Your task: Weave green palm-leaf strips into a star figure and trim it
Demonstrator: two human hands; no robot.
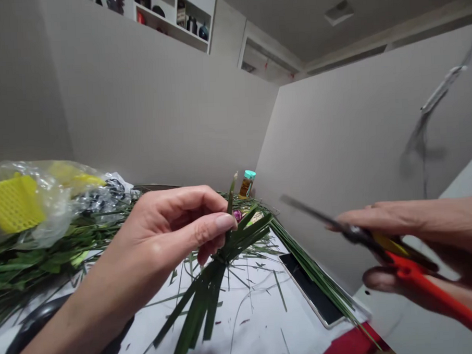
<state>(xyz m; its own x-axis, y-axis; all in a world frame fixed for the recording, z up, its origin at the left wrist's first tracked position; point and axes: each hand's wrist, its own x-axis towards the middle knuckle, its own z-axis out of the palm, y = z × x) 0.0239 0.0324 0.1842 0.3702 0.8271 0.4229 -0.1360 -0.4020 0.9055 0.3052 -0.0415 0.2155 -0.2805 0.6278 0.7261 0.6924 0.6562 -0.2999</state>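
Note:
My left hand [183, 226] pinches a narrow green leaf strip [231, 195] between thumb and forefinger, its pale tip pointing up. Just below and beside those fingers is a bundle of flat green leaves [202, 303], gathered at a middle point and fanning out both ways. Whether the strip joins the bundle is hidden by my fingers. Off to the right, my right hand [414, 226] grips red-handled scissors [410, 271]. Their dark blades [311, 210] point left toward the leaves, apart from them, and look blurred.
A phone [311, 293] lies on the white tabletop [258, 332] beside long green leaves [310, 262]. Leaf scraps are scattered around. At the left are a yellow basket [16, 202], clear plastic wrapping [64, 189] and heaped greenery [40, 264]. A teal-capped jar [247, 184] stands at the back.

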